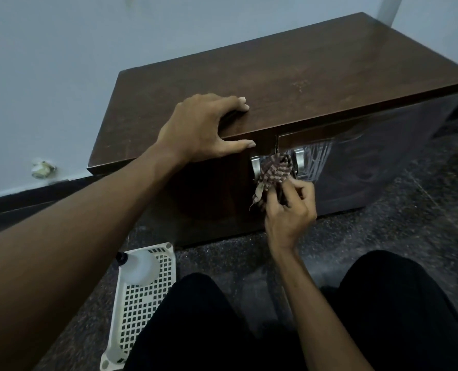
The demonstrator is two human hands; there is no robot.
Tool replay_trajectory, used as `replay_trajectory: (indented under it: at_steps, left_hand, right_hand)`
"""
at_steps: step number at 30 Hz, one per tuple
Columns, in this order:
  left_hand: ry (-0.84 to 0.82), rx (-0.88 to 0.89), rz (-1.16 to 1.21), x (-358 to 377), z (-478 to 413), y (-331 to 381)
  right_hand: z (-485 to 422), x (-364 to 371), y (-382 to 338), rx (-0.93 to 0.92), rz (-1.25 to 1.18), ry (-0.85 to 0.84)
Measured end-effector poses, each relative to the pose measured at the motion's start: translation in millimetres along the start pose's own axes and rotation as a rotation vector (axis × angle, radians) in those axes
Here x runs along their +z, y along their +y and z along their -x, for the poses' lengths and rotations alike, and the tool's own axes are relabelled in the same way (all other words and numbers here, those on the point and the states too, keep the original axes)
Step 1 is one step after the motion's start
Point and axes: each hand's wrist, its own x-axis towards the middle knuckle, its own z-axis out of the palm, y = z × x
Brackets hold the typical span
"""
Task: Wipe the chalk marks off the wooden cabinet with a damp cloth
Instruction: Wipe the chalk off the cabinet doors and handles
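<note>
My left hand (pixel 198 129) is bracing flat, fingers apart, on one cabinet (pixel 289 84); my right hand (pixel 289 210), fingers clamped, is pressing one cloth (pixel 274 171) between two handles (pixel 256 166).

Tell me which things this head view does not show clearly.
- Chalk marks on the right cabinet door: blurred by motion, extent unclear.
- Damp cloth: its lower part is hidden by the right hand.
- Bottle in the white basket: the left forearm hides its left side; contents unreadable.

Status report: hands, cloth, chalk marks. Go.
Left hand braced on cabinet top edge. Right hand gripping cloth against the doors, between the handles. Chalk marks remain on right door. Nothing in the way.
</note>
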Motion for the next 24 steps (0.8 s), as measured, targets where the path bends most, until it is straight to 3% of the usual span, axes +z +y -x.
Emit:
replay_trajectory:
  at_steps: [9, 17, 21, 24]
  left_hand:
    - [-0.012, 0.001, 0.003, 0, -1, -1]
    - [0.005, 0.002, -0.002, -1, 1, 2]
    - [0.009, 0.002, -0.009, -2, 1, 2]
    - [0.011, -0.002, -0.006, 0, 1, 1]
  right_hand:
    - [-28, 2, -34, -0.271, 0.207, 0.062]
    - [14, -8, 10, -0.178, 0.376, -0.152]
    - [9, -9, 4, -0.143, 0.347, -0.148]
    - [-12, -6, -15, -0.157, 0.260, -0.044]
